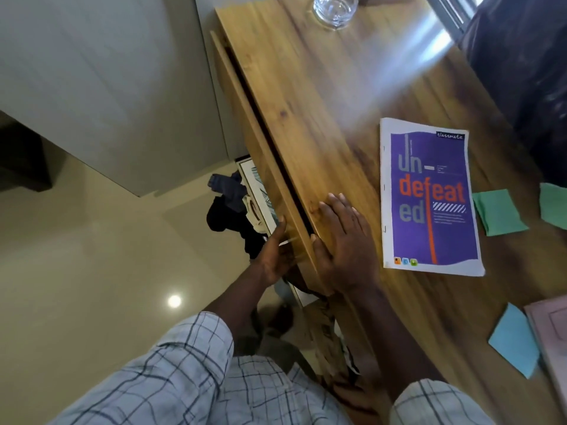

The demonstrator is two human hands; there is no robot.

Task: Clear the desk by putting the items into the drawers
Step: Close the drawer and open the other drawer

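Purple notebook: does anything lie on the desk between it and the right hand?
Nothing visible does. Only bare desk top separates the right hand from the purple notebook.

Dark clothes lie on the glossy floor

One notebook — three notes — one glass.

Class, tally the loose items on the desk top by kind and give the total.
Glass: 1
Books: 2, purple notebook, pink book cut by the frame edge
Sticky notes: 3, green note, second green note, blue note
Total: 6
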